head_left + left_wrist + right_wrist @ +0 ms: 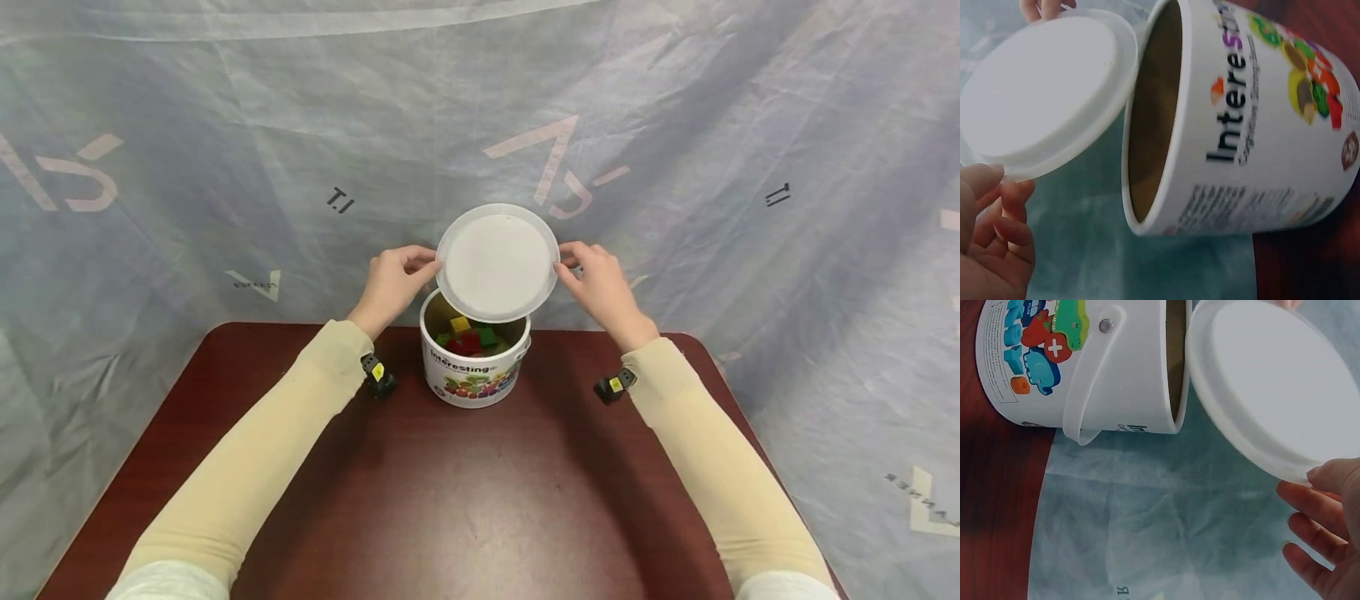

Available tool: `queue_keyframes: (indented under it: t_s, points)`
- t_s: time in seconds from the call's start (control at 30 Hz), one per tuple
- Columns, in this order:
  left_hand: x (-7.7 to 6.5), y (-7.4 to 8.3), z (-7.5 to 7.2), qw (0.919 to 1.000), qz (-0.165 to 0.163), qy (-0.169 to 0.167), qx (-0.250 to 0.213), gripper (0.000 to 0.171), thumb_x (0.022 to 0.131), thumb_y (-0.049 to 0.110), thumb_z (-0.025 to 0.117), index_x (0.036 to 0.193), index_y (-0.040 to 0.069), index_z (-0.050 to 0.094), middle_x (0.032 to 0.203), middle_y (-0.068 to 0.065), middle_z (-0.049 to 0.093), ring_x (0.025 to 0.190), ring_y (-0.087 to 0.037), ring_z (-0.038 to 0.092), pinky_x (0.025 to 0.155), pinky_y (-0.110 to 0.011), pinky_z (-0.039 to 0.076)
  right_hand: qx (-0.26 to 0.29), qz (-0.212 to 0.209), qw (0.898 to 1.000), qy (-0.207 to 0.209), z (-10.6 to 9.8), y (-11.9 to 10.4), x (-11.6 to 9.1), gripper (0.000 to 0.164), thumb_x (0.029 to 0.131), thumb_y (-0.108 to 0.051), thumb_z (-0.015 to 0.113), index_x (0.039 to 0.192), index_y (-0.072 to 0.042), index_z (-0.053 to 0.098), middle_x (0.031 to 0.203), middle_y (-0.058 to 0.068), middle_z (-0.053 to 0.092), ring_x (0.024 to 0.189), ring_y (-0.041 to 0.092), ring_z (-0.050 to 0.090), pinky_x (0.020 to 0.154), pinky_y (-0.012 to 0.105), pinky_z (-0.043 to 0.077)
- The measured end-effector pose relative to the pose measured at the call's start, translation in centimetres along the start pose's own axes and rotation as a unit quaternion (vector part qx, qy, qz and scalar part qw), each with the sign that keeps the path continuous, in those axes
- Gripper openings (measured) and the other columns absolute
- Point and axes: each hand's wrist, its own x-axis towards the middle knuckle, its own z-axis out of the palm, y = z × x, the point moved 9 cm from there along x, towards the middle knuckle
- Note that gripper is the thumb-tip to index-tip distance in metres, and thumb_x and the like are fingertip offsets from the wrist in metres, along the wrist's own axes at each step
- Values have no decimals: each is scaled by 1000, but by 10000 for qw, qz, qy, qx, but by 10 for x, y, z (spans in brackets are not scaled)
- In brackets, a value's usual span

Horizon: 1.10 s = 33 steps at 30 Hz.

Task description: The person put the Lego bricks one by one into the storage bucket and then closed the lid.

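A round white lid [498,262] is held up by both hands, tilted above the back of a white bucket [471,385]. Its left rim is pinched between thumb and fingers of my left hand [395,279]. On the opposite rim, my right hand [597,283] pinches it the same way. In the left wrist view the lid [1041,87] appears to meet or nearly meet the bucket's rim; I cannot tell which. Inside the bucket lie several coloured pieces, among them a yellow block [460,324], a red piece [467,343] and a green block [487,337].
The bucket stands near the far edge of a dark red-brown table [480,500]. Close behind hangs a grey printed cloth [300,150]. A white carrying handle [1088,387] hangs on the bucket's side.
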Motion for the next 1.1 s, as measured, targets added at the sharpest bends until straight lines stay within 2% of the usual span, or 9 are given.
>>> queue_keyframes:
  t_s: [0.13, 0.37, 0.63, 0.83, 1.1]
  points:
    - [2, -2, -7, 9996, 140, 173, 148, 25, 101, 22, 71, 120, 7, 76, 98, -13, 79, 82, -30, 72, 73, -33, 52, -99, -112, 9999, 35, 5, -6, 3, 31, 104, -15, 65, 129, 1, 68, 112, 22, 75, 111, 40, 63, 91, 57, 53]
    - [2, -4, -13, 9978, 494, 320, 307, 21, 101, 17, 71, 119, 7, 77, 105, -11, 79, 83, -26, 74, 77, -40, 58, -86, -273, 9994, 202, 11, -9, 5, 24, 102, -13, 68, 123, -4, 70, 113, 17, 76, 111, 37, 64, 90, 56, 53]
    - [2, 0, -17, 9943, 908, 312, 460, 20, 102, 13, 69, 120, 7, 77, 108, -11, 79, 93, -25, 73, 81, -42, 59, -144, -557, 9966, 597, 11, -16, 2, 16, 100, -11, 71, 115, -5, 69, 113, 13, 77, 106, 36, 65, 86, 57, 52]
    - [-2, -5, -15, 9931, 896, 289, 693, 21, 102, 11, 67, 121, 6, 76, 110, -14, 78, 96, -28, 74, 83, -44, 60, -426, -894, 9922, 758, 17, -21, -2, 15, 97, -8, 74, 111, -3, 69, 110, 14, 78, 101, 38, 66, 85, 55, 50]
    - [-5, -14, -7, 9938, 765, 119, 803, 24, 103, 9, 65, 124, 8, 76, 112, -15, 77, 92, -28, 73, 73, -41, 55, -556, -960, 9911, 732, 26, -17, -8, 16, 96, -8, 75, 111, -4, 70, 109, 15, 77, 103, 36, 65, 90, 52, 51]
